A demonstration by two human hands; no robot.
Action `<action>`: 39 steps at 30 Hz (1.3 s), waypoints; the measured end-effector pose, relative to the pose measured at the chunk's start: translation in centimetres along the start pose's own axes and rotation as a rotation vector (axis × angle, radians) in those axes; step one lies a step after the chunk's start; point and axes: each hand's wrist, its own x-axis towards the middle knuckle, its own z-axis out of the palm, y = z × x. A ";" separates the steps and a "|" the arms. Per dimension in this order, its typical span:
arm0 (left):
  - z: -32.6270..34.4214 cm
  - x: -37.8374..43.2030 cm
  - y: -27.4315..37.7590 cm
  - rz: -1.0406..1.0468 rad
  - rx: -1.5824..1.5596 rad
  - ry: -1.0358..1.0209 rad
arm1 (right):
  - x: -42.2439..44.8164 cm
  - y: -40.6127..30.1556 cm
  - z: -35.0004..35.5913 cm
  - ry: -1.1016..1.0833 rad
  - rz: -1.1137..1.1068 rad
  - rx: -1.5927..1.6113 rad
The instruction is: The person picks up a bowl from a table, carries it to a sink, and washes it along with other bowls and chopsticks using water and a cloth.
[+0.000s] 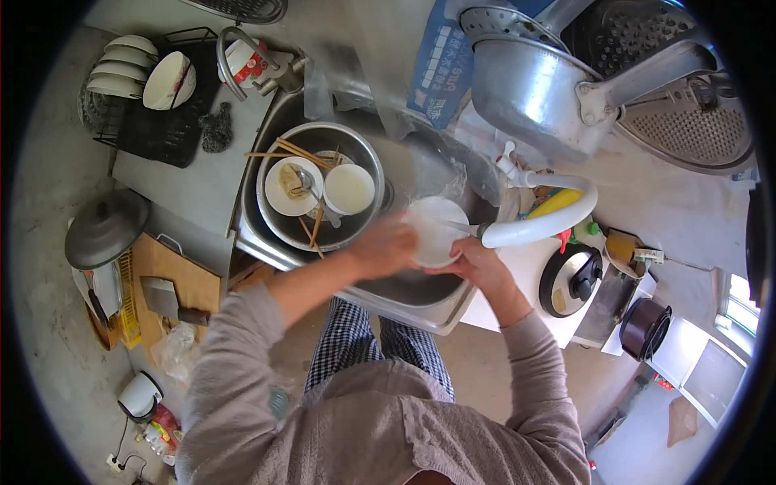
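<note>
A white bowl [441,233] is held under the water running from a white faucet hose [539,227], over the right basin of a steel sink [418,290]. My right hand [476,260] grips its rim from the right and below. At its left side is my left hand [394,242], blurred, so whether it holds anything is unclear. In the left basin, a steel basin [267,227] contains a white bowl with food scraps [279,203] and a metal spoon [318,197], another white bowl [350,189] with cloudy liquid, and several wooden chopsticks [303,153].
A black rack [163,133] at upper left bears several bowls and a steel-wool scrubber [216,127] lies near it. A metal faucet [285,76] stands behind the sink. A large aluminium pot [527,91] is at upper right, and a cleaver [163,298] lies at left.
</note>
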 end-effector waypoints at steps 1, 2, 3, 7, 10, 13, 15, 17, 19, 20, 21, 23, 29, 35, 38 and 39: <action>-0.4 0.7 -0.2 0.015 0.000 0.004 | -0.4 -0.4 0.4 0.006 -0.014 0.001; -0.7 1.5 -0.4 -0.031 0.058 0.033 | -0.7 -0.6 1.0 -0.021 -0.147 0.051; -0.9 1.6 -0.1 -0.090 0.116 0.055 | -0.7 -0.2 1.6 -0.054 -0.266 0.106; 2.5 3.2 3.3 -0.282 -0.013 0.053 | 3.1 2.7 -2.8 0.181 -0.184 0.077; -1.8 0.6 -0.4 -0.001 0.079 0.012 | -1.0 -1.1 1.2 0.024 -0.064 0.062; 0.6 2.1 1.3 -0.164 0.065 -0.020 | 1.9 0.9 1.3 0.236 -0.147 0.143; 2.0 4.4 2.0 -0.342 0.056 -0.046 | 3.8 1.7 -1.3 0.293 -0.147 0.203; 2.3 5.1 2.2 -0.309 -0.017 0.137 | 3.8 1.5 -1.9 0.129 -0.423 0.177; 2.6 3.5 1.9 -0.288 -0.024 -0.011 | 3.0 2.1 -2.2 0.171 -0.356 0.139; 2.5 2.3 2.0 -0.264 -0.009 -0.056 | 2.5 2.6 -2.1 0.209 -0.292 0.103; 2.4 1.5 2.3 -0.232 0.000 -0.107 | 2.5 3.3 -2.0 0.225 -0.272 0.095; 2.0 0.1 2.2 -0.274 -0.001 -0.126 | 2.4 4.7 -1.9 0.260 -0.231 0.073; 0.4 1.6 1.8 -0.334 0.057 -0.101 | 4.9 3.2 -2.3 0.255 -0.300 0.092; 0.3 -0.1 2.2 -0.250 0.068 -0.130 | 3.7 4.5 -1.8 0.238 -0.275 0.173; -0.6 1.6 1.5 -0.258 0.079 -0.091 | 4.2 3.1 -1.7 0.099 -0.406 0.151; -0.6 1.6 1.3 -0.264 0.091 -0.088 | 4.1 2.7 -1.5 0.086 -0.405 0.148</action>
